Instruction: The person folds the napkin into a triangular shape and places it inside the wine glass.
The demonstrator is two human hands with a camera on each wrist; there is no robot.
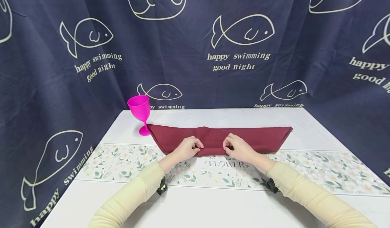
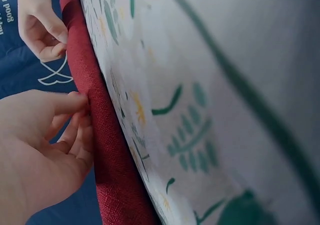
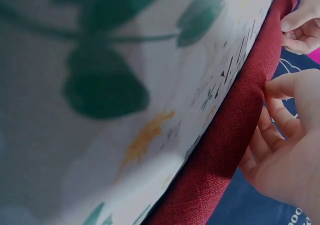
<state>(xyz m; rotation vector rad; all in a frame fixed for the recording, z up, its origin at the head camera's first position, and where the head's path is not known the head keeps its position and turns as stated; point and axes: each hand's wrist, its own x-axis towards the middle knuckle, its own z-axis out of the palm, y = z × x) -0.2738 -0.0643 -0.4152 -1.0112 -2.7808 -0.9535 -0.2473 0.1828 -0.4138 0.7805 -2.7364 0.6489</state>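
Observation:
A dark red cloth napkin, folded into a wide band with slanted ends, lies across the table. My left hand pinches its near folded edge left of the middle. To the right, my right hand pinches the same edge, a short gap from the left. Up close in the left wrist view, the thumb and fingers meet at the rolled edge of the cloth. The right wrist view has the thumb and fingertips against the cloth too; part of each grip is hidden.
A bright pink goblet stands upright at the back left, its base close by the napkin's left corner. Under the cloth runs a floral printed strip on the white table. A navy curtain with fish drawings hangs behind.

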